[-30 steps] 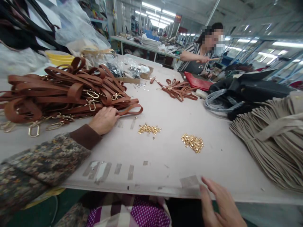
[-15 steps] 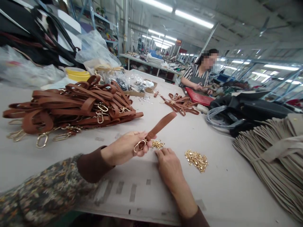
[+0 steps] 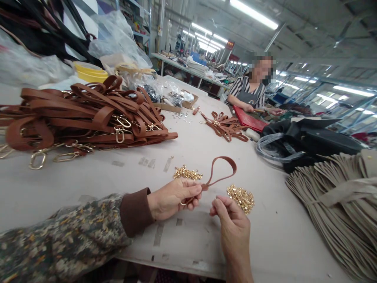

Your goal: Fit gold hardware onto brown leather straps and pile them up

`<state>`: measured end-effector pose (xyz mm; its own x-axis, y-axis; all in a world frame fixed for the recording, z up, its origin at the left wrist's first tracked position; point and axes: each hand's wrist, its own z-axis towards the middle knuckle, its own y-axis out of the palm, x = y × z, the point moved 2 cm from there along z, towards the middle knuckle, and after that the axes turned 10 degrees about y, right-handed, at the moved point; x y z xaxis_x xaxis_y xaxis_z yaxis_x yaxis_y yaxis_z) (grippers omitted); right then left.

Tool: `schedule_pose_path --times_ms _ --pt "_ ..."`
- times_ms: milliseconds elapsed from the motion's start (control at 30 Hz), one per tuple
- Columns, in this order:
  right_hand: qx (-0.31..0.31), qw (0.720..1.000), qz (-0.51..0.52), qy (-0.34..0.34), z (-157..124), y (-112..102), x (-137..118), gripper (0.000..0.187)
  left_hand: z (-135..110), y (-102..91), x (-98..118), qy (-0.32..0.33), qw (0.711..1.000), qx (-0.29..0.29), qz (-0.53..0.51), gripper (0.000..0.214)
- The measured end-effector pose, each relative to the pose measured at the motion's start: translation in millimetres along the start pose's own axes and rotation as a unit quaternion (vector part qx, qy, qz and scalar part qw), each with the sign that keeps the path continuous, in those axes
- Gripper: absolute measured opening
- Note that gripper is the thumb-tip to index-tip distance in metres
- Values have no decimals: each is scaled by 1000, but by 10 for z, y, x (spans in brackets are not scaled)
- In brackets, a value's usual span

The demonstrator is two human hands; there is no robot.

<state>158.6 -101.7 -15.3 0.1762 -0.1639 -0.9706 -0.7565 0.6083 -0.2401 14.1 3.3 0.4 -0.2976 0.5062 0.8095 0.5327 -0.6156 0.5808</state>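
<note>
The left hand (image 3: 172,198) pinches a looped brown leather strap (image 3: 233,165), likely to steady it; I cannot tell if the right hand (image 3: 233,221) grips anything.

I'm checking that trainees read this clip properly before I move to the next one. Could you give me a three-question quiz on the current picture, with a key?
1. What does the left hand hold?
2. True or false: the right hand is farther from the large strap pile than the left hand is.
3. How many heaps of small gold-coloured pieces lie near the hands? A) one B) two C) four

Key: 1. A looped brown strap. 2. True. 3. B.
</note>
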Motion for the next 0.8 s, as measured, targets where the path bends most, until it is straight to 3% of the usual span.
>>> schedule_pose_path --times_ms 200,500,800 --pt "-9 992 98 79 -203 11 82 28 12 33 -91 40 997 2 73 26" --pt "-23 991 111 66 -181 175 9 23 -41 57 -97 78 985 -19 154 25" --pt "-50 993 90 59 -181 150 6 18 -93 32 -19 167 929 -30 329 21"
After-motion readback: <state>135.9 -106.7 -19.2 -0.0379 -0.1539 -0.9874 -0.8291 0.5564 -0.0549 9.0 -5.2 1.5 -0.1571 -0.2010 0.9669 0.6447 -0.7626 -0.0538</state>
